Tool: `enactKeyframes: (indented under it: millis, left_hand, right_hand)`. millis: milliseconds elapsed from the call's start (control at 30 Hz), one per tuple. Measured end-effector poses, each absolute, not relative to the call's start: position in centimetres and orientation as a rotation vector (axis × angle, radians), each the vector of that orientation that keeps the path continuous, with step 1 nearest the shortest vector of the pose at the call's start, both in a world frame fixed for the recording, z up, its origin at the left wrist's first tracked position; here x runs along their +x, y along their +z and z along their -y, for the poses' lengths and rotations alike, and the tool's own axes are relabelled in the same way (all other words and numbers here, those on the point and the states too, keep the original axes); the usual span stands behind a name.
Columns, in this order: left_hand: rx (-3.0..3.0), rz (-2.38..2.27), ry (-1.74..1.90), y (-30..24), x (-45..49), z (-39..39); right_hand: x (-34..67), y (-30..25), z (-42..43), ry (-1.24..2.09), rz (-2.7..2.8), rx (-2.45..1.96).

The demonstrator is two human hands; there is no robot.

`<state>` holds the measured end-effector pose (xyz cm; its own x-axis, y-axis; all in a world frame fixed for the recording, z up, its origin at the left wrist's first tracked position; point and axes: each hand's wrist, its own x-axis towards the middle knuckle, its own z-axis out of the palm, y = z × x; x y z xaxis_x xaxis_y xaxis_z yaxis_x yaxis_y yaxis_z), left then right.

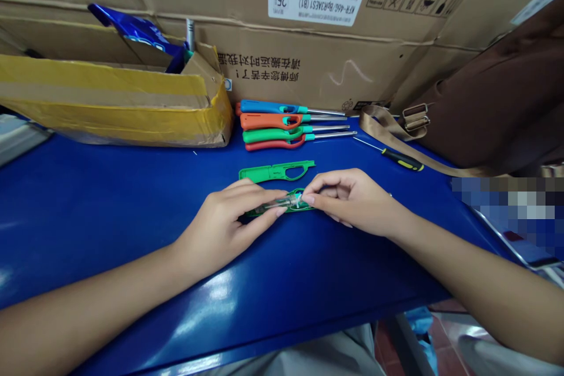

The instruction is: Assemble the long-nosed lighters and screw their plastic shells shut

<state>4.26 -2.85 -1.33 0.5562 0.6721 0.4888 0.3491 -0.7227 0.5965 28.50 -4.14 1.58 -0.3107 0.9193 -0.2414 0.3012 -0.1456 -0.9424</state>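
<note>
Pinching the green lighter shell (302, 194), left hand (227, 220) and right hand (355, 200) clamp fingertips onto it. A clear tube (282, 202) shows inside.

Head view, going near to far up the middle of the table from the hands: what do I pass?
The left hand and right hand gripping a green lighter half → loose green shell → row of four lighters → big carton.

Soft light from above glares white off my glossy blue table (110, 211) near me; the view bows at its edges, with a pixelated patch (506, 211) at right.
</note>
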Motion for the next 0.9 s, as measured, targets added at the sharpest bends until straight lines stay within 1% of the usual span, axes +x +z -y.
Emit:
enactKeyframes:
  millis: [267,633,833,900]
  left_hand:
    - [2.39,-0.789,1.01,-1.3,4.2,2.9]
    - [2.397,-0.746,1.046,-1.4,4.4,2.9]
    - [2.383,-0.776,1.017,-1.4,4.2,2.8]
    - [2.364,-0.797,1.006,-1.5,4.2,2.7]
  right_hand:
    - [28.4,1.0,4.0,1.467,1.585,-1.364]
    - [27.4,0.5,4.3,1.568,1.395,-1.375]
    - [27.3,0.4,4.6,1.505,1.482,-1.476]
    - [27.5,0.5,4.6,1.424,1.573,-1.478]
